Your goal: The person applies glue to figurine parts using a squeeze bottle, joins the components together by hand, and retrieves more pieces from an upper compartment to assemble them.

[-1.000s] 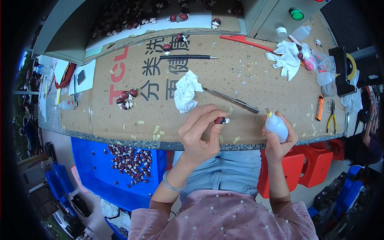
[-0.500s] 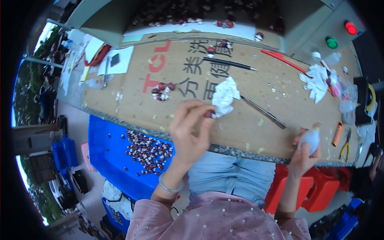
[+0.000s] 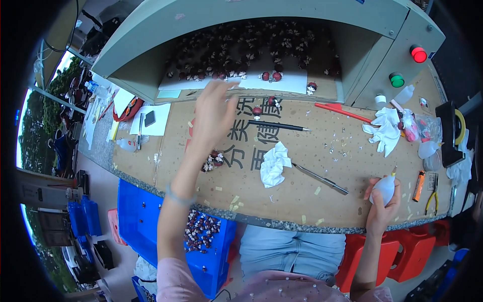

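My left hand (image 3: 216, 108) reaches over the table to the front of a grey box-shaped cabinet (image 3: 282, 12). Its thumb and forefinger stand apart, with nothing visible between them; the other fingertips are blurred. Just beyond it, small dark-red and white beaded pieces (image 3: 236, 74) lie on white paper at the opening. My right hand (image 3: 381, 214) is wrapped round a white squeeze bottle (image 3: 384, 190), its narrow tip pointing up, near the table's front edge. A small cluster of similar pieces (image 3: 214, 160) sits beside my left forearm, which partly covers it.
On the cardboard-covered table (image 3: 241, 196) lie crumpled tissue (image 3: 274, 165), tweezers (image 3: 320, 179), a black pen (image 3: 279, 125) and a red tool (image 3: 344, 112). Pliers (image 3: 432, 196) and an orange lighter (image 3: 418, 186) lie at the right. A blue bin (image 3: 146, 221) with many pieces stands below.
My left hand has moved from beside the tissue to the cabinet opening; the red piece it pinched no longer shows in it. My right hand keeps the bottle. The view has tilted up.
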`<state>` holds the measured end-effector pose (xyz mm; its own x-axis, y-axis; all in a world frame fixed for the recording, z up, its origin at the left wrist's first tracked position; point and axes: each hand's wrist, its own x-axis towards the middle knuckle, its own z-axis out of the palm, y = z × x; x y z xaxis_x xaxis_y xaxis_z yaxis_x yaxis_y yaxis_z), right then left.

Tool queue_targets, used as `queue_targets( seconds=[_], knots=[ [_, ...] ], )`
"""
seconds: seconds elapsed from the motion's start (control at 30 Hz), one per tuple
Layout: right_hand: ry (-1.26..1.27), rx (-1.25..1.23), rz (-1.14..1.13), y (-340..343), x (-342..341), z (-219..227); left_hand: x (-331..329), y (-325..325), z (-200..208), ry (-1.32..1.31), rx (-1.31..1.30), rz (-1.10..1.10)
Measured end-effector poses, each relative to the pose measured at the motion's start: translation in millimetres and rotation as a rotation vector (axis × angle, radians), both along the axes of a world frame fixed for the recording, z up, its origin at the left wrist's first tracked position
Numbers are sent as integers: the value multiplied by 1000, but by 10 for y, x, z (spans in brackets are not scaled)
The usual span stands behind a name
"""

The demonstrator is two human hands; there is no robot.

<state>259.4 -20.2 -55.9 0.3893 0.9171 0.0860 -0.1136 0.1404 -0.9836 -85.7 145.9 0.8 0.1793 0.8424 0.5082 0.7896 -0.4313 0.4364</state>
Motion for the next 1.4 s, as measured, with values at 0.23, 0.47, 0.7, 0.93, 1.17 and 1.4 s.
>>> queue_targets(
  seconds=[0.23,0.47,0.7,0.93,1.17,1.4],
  knots=[
    [-38,-104,-19,27,-66,20,503,1474,-253,103,-62,-69],
    [3,-118,28,-2,-47,60,751,1856,-441,410,-110,157],
    [14,-80,39,-38,-10,25,405,1204,115,-137,-45,2],
    [16,-169,42,-13,-33,119,810,-971,-37,-1135,-1012,-360],
    [37,-135,199,-51,-311,195,1061,-1540,-272,-1604,-1025,-384],
    [-7,-137,253,-80,-519,161,1024,-1564,-460,-1489,-871,-324]
  ],
)
